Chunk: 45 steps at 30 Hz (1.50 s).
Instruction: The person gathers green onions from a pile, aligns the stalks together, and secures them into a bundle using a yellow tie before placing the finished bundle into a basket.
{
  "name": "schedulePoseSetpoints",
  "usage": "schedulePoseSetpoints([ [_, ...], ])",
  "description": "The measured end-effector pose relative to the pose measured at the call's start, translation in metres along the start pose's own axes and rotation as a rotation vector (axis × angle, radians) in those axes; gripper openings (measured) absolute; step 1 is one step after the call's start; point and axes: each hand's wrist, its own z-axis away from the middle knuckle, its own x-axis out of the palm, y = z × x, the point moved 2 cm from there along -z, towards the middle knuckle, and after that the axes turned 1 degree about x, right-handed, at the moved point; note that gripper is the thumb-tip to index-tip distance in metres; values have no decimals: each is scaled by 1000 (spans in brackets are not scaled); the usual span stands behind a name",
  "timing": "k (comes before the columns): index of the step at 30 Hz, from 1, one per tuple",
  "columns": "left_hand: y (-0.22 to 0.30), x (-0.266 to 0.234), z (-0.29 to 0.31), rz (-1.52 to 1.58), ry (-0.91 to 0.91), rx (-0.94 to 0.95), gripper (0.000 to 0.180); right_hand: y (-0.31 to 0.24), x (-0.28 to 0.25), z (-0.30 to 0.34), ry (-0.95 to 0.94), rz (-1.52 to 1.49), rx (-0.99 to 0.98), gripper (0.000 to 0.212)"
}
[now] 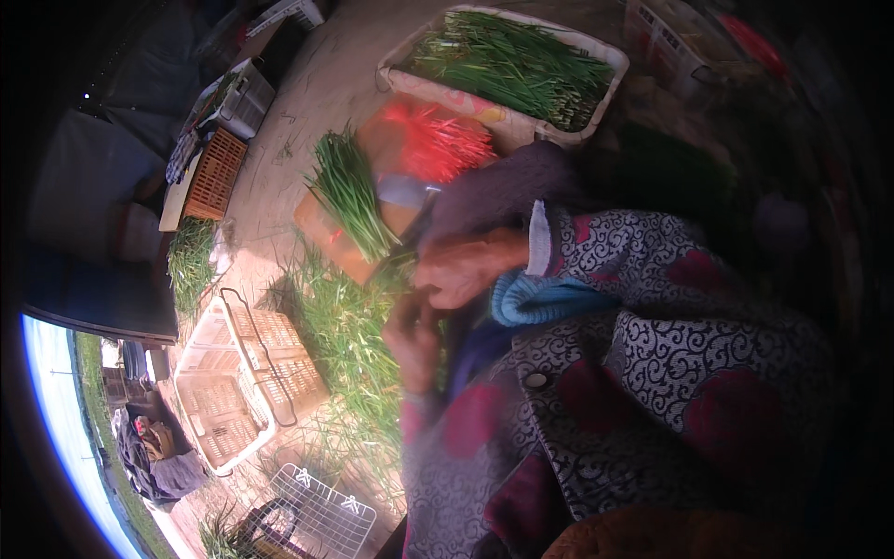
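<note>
My right hand (470, 267) is closed, its bent fingertips pressed together close to the fingers of my left hand (413, 340). My left hand is curled, somewhat blurred, and anything small between the two hands is hidden. A few green leaves show just beyond my right fingertips. Past them, a bunch of garlic chives (349, 196) lies on a brown board (321, 233), its pale stalk ends toward my hands. Beside that bunch is a heap of red plastic ties (442, 144). A dark purple cloth-like shape (503, 191) covers part of the board.
A pale crate (386, 74) full of garlic chives stands at the top. Loose green leaves (349, 349) litter the ground by my left hand. Around them are a cream basket (279, 410) with a handle, a wire rack (326, 512) and an orange crate (216, 172).
</note>
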Motion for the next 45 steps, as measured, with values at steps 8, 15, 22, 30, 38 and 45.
schedulePoseSetpoints([
  [8, 31, 11, -7, -378, 344, 466, 4, 20, 23, 18, 207, -781, 101, 25],
  [15, -8, 18, -22, 788, 320, -326, 10, 0, 34, 5, 762, -164, -121, 11],
  [22, -76, 10, -23, 720, 226, -156, 12, -12, 59, -2, 731, 201, -345, 19],
  [30, -35, 18, -19, 1190, 425, -500, 15, -12, 60, 2, 692, 261, -415, 16],
  [38, 4, 5, -12, 1312, 236, -378, 18, -3, 33, 8, 799, 304, -352, 14],
  [45, 19, -1, -1, 1038, 54, -303, 18, -6, 15, 12, 831, 285, -368, 18],
])
